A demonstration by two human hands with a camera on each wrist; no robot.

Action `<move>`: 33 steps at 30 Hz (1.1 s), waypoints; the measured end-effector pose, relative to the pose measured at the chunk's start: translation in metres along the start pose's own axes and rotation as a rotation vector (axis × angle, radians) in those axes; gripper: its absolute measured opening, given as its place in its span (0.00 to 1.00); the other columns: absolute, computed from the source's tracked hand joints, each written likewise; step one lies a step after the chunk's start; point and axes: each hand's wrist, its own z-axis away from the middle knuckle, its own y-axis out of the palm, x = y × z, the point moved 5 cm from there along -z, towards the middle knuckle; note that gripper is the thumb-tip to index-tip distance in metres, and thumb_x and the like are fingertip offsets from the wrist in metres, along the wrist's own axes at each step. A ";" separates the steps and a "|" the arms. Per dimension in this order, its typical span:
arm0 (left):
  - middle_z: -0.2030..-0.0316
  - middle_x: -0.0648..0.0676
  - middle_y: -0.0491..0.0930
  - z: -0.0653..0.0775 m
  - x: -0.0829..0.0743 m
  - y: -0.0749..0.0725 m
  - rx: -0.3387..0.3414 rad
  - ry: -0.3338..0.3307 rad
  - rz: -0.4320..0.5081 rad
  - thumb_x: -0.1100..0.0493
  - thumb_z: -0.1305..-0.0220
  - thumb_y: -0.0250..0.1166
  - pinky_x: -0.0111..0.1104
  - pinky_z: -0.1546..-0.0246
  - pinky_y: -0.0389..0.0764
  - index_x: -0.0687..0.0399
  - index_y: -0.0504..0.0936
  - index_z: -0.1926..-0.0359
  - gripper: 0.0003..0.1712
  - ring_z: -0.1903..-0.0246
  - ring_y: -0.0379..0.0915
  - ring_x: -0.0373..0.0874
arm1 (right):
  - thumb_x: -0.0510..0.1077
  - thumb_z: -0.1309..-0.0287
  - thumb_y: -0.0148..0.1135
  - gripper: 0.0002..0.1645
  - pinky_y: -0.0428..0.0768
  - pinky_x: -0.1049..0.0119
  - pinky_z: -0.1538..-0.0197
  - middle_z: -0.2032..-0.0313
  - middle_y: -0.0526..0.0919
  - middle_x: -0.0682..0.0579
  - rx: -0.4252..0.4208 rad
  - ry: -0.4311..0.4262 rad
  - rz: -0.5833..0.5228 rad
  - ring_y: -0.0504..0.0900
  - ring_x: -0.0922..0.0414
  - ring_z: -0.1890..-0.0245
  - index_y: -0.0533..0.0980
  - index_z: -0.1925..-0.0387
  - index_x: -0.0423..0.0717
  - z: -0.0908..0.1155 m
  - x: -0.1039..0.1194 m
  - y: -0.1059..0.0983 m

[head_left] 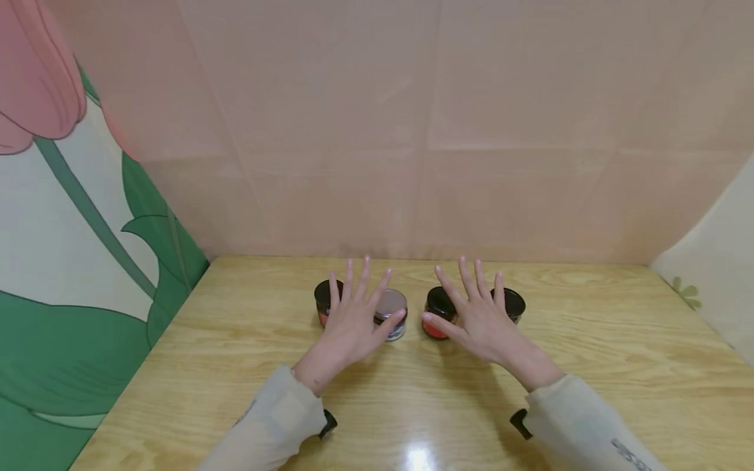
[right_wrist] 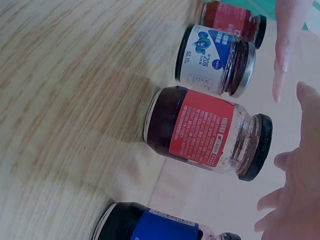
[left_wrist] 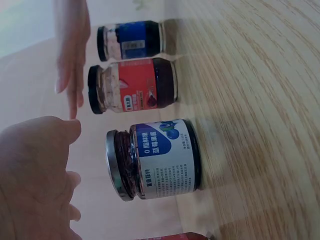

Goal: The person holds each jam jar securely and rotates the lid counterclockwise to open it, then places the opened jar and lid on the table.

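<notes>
A row of jam jars stands upright on the wooden table. At the left is a black-lidded jar with a red label [head_left: 323,296]; beside it comes a silver-lidded blueberry jam jar [left_wrist: 162,160] with a white and blue label. Right of these stand a red-labelled jar with a black lid [right_wrist: 202,130] and a blue-labelled jar [right_wrist: 167,225], also black-lidded. My left hand [head_left: 352,324] is spread, palm down, over the left pair, partly hiding them. Over the right pair my right hand [head_left: 485,324] spreads its fingers likewise. Neither hand grips anything.
Behind the table [head_left: 235,366] hangs a plain pinkish cloth [head_left: 412,131]. A cloth printed with green leaves and a pink flower [head_left: 59,340] borders the left side, and a pale cloth [head_left: 718,261] the right. Light glares off the tabletop near the front.
</notes>
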 end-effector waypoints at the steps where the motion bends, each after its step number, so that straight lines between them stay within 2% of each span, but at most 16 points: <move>1: 0.25 0.58 0.26 0.000 0.000 0.000 -0.004 0.002 -0.001 0.29 0.32 0.40 0.62 0.33 0.27 0.38 0.41 0.24 0.42 0.27 0.17 0.60 | 0.72 0.38 0.46 0.50 0.29 0.30 0.35 0.26 0.30 0.38 -0.001 -0.002 -0.002 0.27 0.37 0.27 0.43 0.24 0.56 0.000 0.000 0.000; 9: 0.26 0.58 0.25 0.003 0.005 0.000 -0.001 0.009 -0.016 0.32 0.29 0.39 0.60 0.31 0.30 0.41 0.39 0.24 0.41 0.28 0.15 0.57 | 0.71 0.37 0.47 0.49 0.29 0.31 0.33 0.26 0.32 0.38 -0.022 -0.025 -0.022 0.27 0.38 0.27 0.45 0.24 0.56 -0.001 0.001 0.000; 12: 0.25 0.59 0.28 0.005 0.008 -0.002 -0.020 0.000 -0.020 0.35 0.28 0.40 0.58 0.31 0.30 0.41 0.40 0.24 0.39 0.26 0.18 0.56 | 0.68 0.35 0.47 0.46 0.31 0.32 0.33 0.25 0.36 0.38 -0.035 -0.044 -0.059 0.29 0.38 0.26 0.47 0.25 0.54 -0.002 0.003 -0.001; 15: 0.25 0.61 0.37 0.007 0.014 -0.006 -0.074 -0.027 -0.013 0.39 0.27 0.43 0.58 0.30 0.32 0.45 0.45 0.24 0.37 0.25 0.26 0.57 | 0.65 0.34 0.48 0.42 0.35 0.34 0.31 0.26 0.43 0.38 -0.061 -0.065 -0.098 0.35 0.38 0.26 0.52 0.26 0.51 -0.002 0.006 -0.005; 19: 0.28 0.66 0.50 0.011 0.024 -0.014 -0.202 -0.047 0.033 0.42 0.30 0.52 0.58 0.30 0.39 0.55 0.57 0.28 0.37 0.27 0.39 0.60 | 0.56 0.34 0.55 0.34 0.45 0.35 0.31 0.31 0.60 0.35 -0.170 -0.127 -0.119 0.49 0.36 0.28 0.66 0.33 0.44 0.000 0.010 -0.014; 21: 0.30 0.68 0.54 0.013 0.031 -0.017 -0.261 -0.049 0.069 0.43 0.35 0.60 0.57 0.30 0.42 0.60 0.61 0.31 0.39 0.28 0.44 0.63 | 0.51 0.37 0.60 0.29 0.50 0.35 0.32 0.36 0.67 0.34 -0.241 -0.176 -0.115 0.55 0.35 0.30 0.72 0.39 0.40 0.002 0.012 -0.016; 23: 0.31 0.70 0.55 0.015 0.038 -0.018 -0.287 -0.064 0.103 0.44 0.40 0.66 0.56 0.30 0.45 0.63 0.61 0.32 0.44 0.29 0.46 0.64 | 0.47 0.40 0.63 0.25 0.53 0.36 0.32 0.39 0.71 0.34 -0.296 -0.220 -0.111 0.60 0.35 0.32 0.75 0.44 0.38 0.004 0.013 -0.018; 28: 0.30 0.73 0.49 0.020 0.056 -0.017 -0.253 -0.168 0.267 0.49 0.49 0.74 0.55 0.31 0.51 0.68 0.52 0.29 0.57 0.30 0.45 0.66 | 0.42 0.45 0.67 0.22 0.57 0.38 0.33 0.43 0.75 0.34 -0.393 -0.292 -0.106 0.67 0.35 0.37 0.78 0.50 0.36 0.008 0.014 -0.020; 30: 0.30 0.73 0.47 0.021 0.062 -0.015 -0.235 -0.222 0.345 0.51 0.50 0.75 0.55 0.32 0.54 0.69 0.49 0.29 0.58 0.30 0.46 0.67 | 0.41 0.47 0.68 0.21 0.58 0.38 0.34 0.44 0.76 0.34 -0.416 -0.304 -0.108 0.68 0.35 0.38 0.78 0.51 0.36 0.009 0.014 -0.021; 33: 0.31 0.73 0.51 0.021 0.072 -0.009 -0.211 -0.296 0.438 0.55 0.50 0.75 0.54 0.34 0.59 0.69 0.46 0.28 0.59 0.32 0.51 0.66 | 0.40 0.48 0.68 0.21 0.59 0.38 0.34 0.45 0.76 0.34 -0.431 -0.308 -0.113 0.69 0.35 0.39 0.78 0.52 0.36 0.011 0.014 -0.022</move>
